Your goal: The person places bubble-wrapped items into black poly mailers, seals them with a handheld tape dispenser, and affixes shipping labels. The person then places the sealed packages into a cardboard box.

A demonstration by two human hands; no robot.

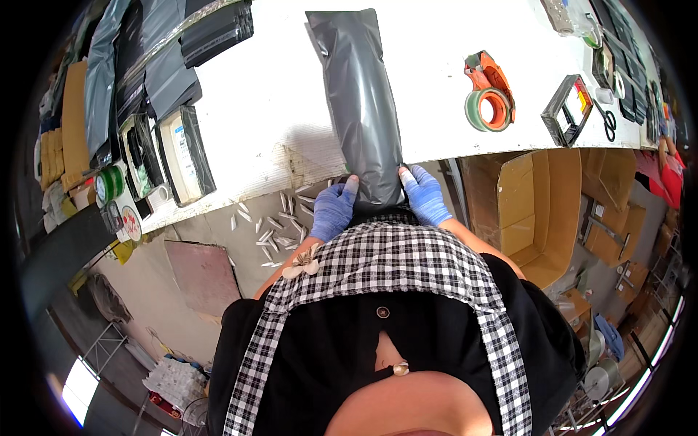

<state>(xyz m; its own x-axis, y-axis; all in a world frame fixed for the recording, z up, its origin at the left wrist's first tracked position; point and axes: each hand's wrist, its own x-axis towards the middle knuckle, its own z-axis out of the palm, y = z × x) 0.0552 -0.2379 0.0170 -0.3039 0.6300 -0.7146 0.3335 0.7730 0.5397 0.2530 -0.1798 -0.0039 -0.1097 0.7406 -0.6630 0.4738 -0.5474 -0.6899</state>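
Observation:
A long, filled grey plastic mailing bag [361, 102] lies on the white table [269, 80], its near end hanging over the front edge close to my apron. My left hand [336, 207], in a blue glove with bare fingertips, grips the left side of that near end. On the opposite side my right hand [424, 195], gloved the same way, holds the bag too. Both thumbs show along its sides; the other fingers are partly hidden. Right of the bag rests an orange tape dispenser [493, 80] with a roll of tape in it.
Stacks of flat grey bags [171, 76] fill the table's left end. Scissors [609, 120] and a black-wrapped box-shaped frame [568, 110] are at the right. Below the table stands a large open carton [542, 211]; white slips [273, 236] litter the floor.

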